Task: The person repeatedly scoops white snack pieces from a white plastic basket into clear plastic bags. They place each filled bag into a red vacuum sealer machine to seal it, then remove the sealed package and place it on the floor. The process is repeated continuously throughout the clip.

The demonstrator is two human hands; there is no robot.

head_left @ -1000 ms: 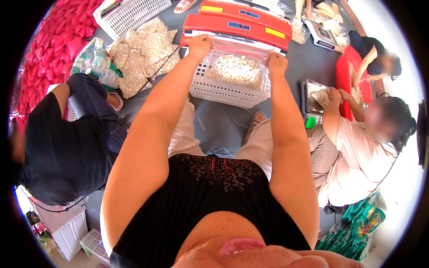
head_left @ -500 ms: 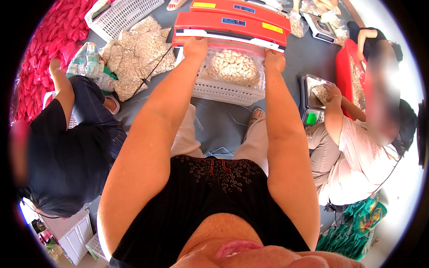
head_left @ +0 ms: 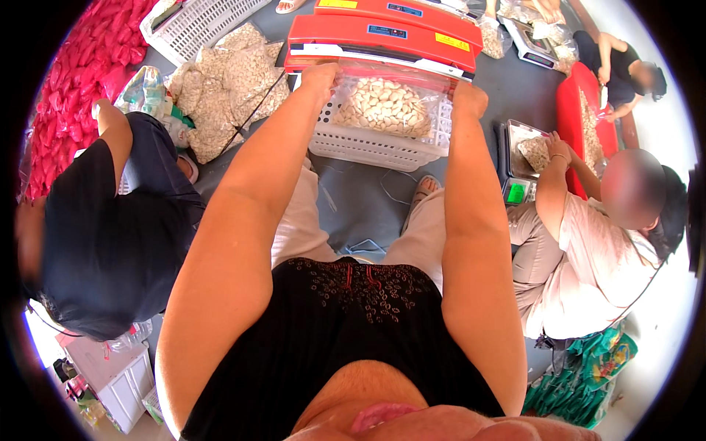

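A clear plastic bag (head_left: 384,107) of whitish, bean-like pieces rests on a white perforated basket (head_left: 371,153) in front of me. Its flat, reddish-tinted top edge lies along the front of a red bag sealer (head_left: 379,38). At the bag's upper left corner, my left hand (head_left: 319,79) is closed on the plastic, close to the sealer's white bar. My right hand (head_left: 469,99) is closed at the upper right corner, just below the sealer's end. The fingertips of both hands are mostly hidden behind the knuckles.
Another red sealer (head_left: 404,10) stands behind. Large filled bags (head_left: 232,81) and a white crate (head_left: 195,29) lie to the left, beside heaped red packets (head_left: 88,66). On the right, a co-worker (head_left: 581,250) handles a bag on a scale (head_left: 515,165), near a red tub (head_left: 570,110).
My right hand has shifted slightly to the right and down, while my left hand stays near the sealer's left end. The co-worker on the right has drawn back a little from the bag.
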